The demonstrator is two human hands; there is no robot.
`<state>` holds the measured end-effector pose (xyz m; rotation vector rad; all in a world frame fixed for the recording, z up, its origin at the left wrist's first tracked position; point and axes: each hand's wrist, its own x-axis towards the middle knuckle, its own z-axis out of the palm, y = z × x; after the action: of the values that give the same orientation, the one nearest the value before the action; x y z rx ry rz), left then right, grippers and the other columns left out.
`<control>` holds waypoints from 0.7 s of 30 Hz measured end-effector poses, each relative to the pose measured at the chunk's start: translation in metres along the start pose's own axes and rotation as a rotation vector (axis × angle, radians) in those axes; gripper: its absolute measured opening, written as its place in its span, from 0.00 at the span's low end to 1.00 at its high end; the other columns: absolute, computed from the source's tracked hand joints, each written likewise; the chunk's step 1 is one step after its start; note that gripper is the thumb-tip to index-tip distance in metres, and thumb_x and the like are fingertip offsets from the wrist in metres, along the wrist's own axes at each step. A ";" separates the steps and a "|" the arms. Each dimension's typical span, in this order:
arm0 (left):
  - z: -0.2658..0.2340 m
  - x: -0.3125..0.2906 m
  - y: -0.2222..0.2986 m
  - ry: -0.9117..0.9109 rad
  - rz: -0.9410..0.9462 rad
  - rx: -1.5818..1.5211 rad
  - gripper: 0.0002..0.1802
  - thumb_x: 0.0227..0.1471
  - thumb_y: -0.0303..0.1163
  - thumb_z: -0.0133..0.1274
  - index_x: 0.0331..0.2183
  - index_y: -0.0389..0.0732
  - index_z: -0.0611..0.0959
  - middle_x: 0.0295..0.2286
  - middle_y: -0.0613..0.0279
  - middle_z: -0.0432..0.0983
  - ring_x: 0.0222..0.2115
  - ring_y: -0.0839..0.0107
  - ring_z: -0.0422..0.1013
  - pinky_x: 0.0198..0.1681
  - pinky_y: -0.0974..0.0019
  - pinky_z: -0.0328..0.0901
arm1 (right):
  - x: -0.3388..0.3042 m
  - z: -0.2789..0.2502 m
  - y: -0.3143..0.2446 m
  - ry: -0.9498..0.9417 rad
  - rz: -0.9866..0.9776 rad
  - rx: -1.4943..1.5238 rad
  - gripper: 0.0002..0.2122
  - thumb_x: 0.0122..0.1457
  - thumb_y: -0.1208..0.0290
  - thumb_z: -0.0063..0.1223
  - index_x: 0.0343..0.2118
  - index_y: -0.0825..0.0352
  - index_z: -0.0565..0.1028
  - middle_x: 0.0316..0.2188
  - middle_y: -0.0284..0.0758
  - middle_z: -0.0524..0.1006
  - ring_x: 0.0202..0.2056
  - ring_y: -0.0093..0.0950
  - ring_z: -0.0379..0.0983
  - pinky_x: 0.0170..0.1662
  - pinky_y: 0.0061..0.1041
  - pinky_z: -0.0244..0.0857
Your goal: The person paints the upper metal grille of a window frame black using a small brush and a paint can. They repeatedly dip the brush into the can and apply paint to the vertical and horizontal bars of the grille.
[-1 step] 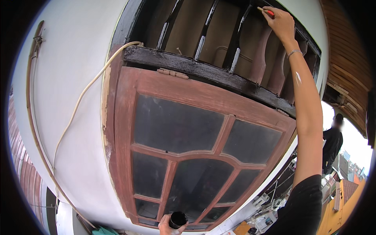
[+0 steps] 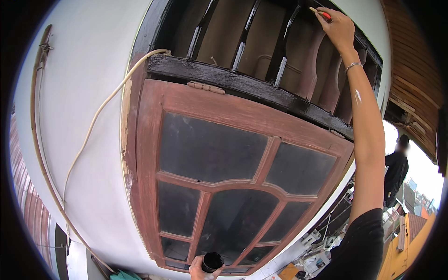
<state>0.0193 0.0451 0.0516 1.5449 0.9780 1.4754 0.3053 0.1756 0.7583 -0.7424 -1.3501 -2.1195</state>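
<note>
My right hand (image 2: 338, 29) is raised at the top right, fingers closed around a slim paintbrush (image 2: 322, 14) with a red and light-wood handle; its bristles cannot be made out. It is by the slats of the vent frame (image 2: 233, 73) above the window. Several slats on the left are black with whitish glints, while a slat (image 2: 311, 70) below the hand is still reddish brown. Low in the picture, my left hand (image 2: 199, 269) grips a small cup (image 2: 213, 262) with a black inside, in front of the brown window sash (image 2: 242, 112) with dark glass panes.
A cream cable (image 2: 100, 109) runs from the frame's left corner down the white wall (image 2: 88, 70). A wooden pole (image 2: 35, 107) leans there. At right, a person in black (image 2: 396, 168) stands under a plank ceiling (image 2: 415, 56). Clutter (image 2: 308, 266) lies far below.
My right hand with the paintbrush has shifted slightly to the right. My left hand and the cup look the same.
</note>
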 end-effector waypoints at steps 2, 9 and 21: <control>0.000 0.002 0.001 0.028 -0.001 0.000 0.26 0.41 0.36 0.76 0.40 0.37 0.82 0.32 0.49 0.82 0.32 0.60 0.78 0.38 0.59 0.73 | -0.002 -0.010 -0.007 0.055 -0.016 0.064 0.10 0.59 0.59 0.64 0.40 0.54 0.86 0.27 0.32 0.83 0.29 0.32 0.79 0.33 0.29 0.72; 0.006 0.013 -0.005 -0.043 -0.040 -0.085 0.25 0.40 0.36 0.76 0.39 0.37 0.82 0.30 0.52 0.82 0.30 0.62 0.78 0.36 0.60 0.73 | 0.002 0.011 -0.006 -0.064 -0.106 0.022 0.10 0.59 0.59 0.63 0.42 0.52 0.85 0.30 0.35 0.82 0.32 0.37 0.79 0.37 0.34 0.73; 0.014 0.015 -0.002 -0.052 0.011 -0.081 0.24 0.40 0.34 0.76 0.39 0.37 0.82 0.30 0.53 0.82 0.29 0.64 0.77 0.35 0.61 0.72 | -0.001 -0.022 -0.010 -0.028 -0.059 0.112 0.08 0.56 0.64 0.67 0.37 0.56 0.87 0.28 0.34 0.83 0.28 0.31 0.79 0.36 0.28 0.72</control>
<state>0.0339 0.0594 0.0554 1.5249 0.8702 1.4575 0.2960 0.1593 0.7433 -0.6966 -1.5097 -2.0656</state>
